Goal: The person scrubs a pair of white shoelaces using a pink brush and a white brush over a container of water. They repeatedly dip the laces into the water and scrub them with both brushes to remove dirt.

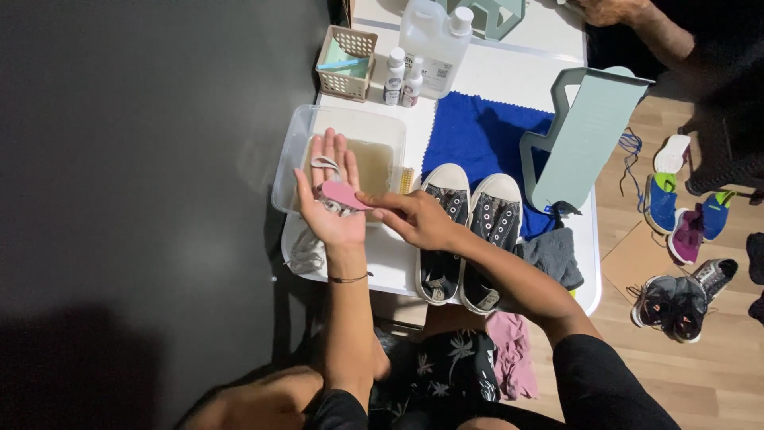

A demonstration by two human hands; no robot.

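white surface (549,32) under dim light: open left hand (334,203) cradles a pink pad (344,194), right hand (418,219) pinching it; white jug (434,36), two small bottles (402,78) at far edge.

Black sneakers (468,235) on table: 2
Small bottles (403,77): 2
Large jug (434,36): 1
Clear tub (296,151): 1
Small basket (347,62): 1
Blue cloth (477,135): 1
Pale green stands (581,139): 2
Shoes on floor (684,231): several, exact count unclear
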